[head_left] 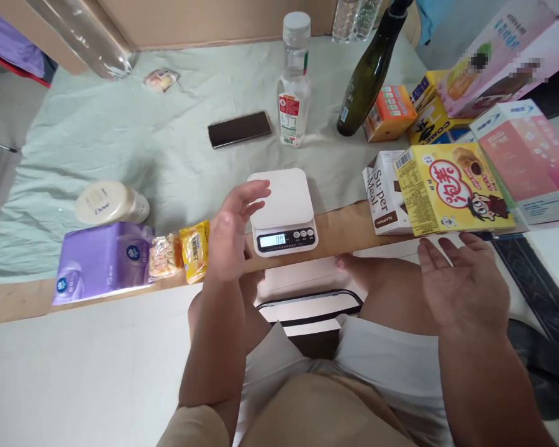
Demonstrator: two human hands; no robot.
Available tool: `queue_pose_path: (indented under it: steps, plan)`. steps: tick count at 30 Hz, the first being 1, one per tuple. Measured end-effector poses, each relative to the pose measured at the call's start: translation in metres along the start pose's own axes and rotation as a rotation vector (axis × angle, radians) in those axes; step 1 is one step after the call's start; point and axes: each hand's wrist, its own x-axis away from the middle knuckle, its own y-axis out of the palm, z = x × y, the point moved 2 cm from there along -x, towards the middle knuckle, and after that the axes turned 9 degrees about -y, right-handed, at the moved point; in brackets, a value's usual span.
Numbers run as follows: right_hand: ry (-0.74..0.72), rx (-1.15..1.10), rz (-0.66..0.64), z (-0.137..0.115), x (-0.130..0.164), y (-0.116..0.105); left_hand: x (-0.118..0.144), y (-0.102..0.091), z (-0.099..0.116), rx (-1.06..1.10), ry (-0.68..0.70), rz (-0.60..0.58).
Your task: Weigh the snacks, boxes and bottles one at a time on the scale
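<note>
The left hand (pixel 235 226) hovers with its fingers spread and slightly curled, palm turned toward the middle, gripping nothing; its fingertips reach over the near left corner of the white kitchen scale (pixel 284 211), which sits just to that hand's right and a little beyond it, with its platform bare and its lit display turned back toward the person, seemingly so the reading can be taken from where they sit. The right hand (pixel 466 282) is likewise spread and empty, palm up and loose, held off the surface (pixel 121 136); just beyond its fingertips lies the yellow snack box (pixel 451 189), resting flat with its printed face up and leaning against the white Su-per Meal carton (pixel 382 192) on its left. Further beyond and to the right of that hand, pink and white boxes (pixel 522 155) are stacked close together, likely grouped so they stay within easy reach. To the left of the left hand, a yellow wrapped snack (pixel 194 250) and a clear packet of biscuits (pixel 164 254) lie side by side, touching, next to a purple tissue pack (pixel 100 261) with a white Dove jar (pixel 109 203) on its side just behind. Well beyond the left hand, past the scale, a dark phone (pixel 239 128) lies flat, a clear plastic bottle (pixel 294 81) stands upright, and a dark green glass bottle (pixel 370 71) stands, tilted in this view. A pale cloth covers most of the surface, with a wooden edge showing nearest the person's knees.
</note>
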Motion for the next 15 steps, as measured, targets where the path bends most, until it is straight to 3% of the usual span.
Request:
queue_pose_path:
  steps: [4,7,9,11,15]
  plan:
    - [0.028,0.049,-0.069,-0.002,0.003,0.000,0.001,-0.004,0.006,0.022,-0.017,0.039]
    - [-0.005,0.099,-0.163,0.006,0.011,-0.003,0.004,-0.013,0.020,0.036,0.003,0.140]
    - [-0.011,0.126,-0.238,0.017,0.024,-0.006,0.007,-0.027,0.033,0.031,0.052,0.326]
    - [0.027,0.146,-0.331,0.032,0.043,-0.004,0.010,-0.047,0.047,0.031,0.119,0.592]
    - [0.114,0.190,-0.596,0.057,0.091,0.019,0.024,-0.097,0.062,0.000,0.220,1.109]
